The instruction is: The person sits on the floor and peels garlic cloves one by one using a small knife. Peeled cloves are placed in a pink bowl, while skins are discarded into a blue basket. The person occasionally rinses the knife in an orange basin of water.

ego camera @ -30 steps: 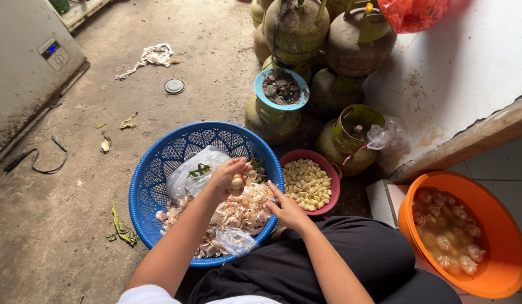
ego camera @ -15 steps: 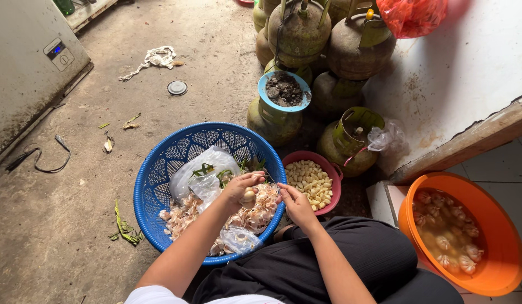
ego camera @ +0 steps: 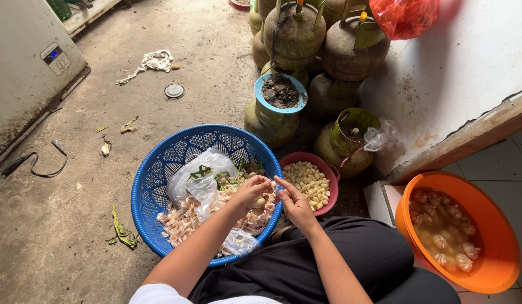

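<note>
My left hand (ego camera: 250, 191) grips a garlic bulb (ego camera: 260, 203) over the right side of a blue plastic basket (ego camera: 154, 186). My right hand (ego camera: 294, 201) pinches at the same bulb from the right, fingers on its skin. The basket holds garlic skins (ego camera: 185, 220), clear plastic bags (ego camera: 196, 175) and some green scraps. A pink bowl (ego camera: 330, 175) of peeled garlic cloves (ego camera: 305, 179) stands just right of the basket, beyond my right hand.
An orange tub (ego camera: 497, 225) of water with soaking garlic bulbs sits at the right. Several green gas cylinders (ego camera: 297, 39) stand behind the bowls, one topped by a blue bowl of dark stuff (ego camera: 280, 90). Scraps, a rag (ego camera: 151, 61) and a lid (ego camera: 174, 90) lie on the concrete floor.
Both hands have drawn together from the basket's middle towards its right rim, with the bulb now held between them.
</note>
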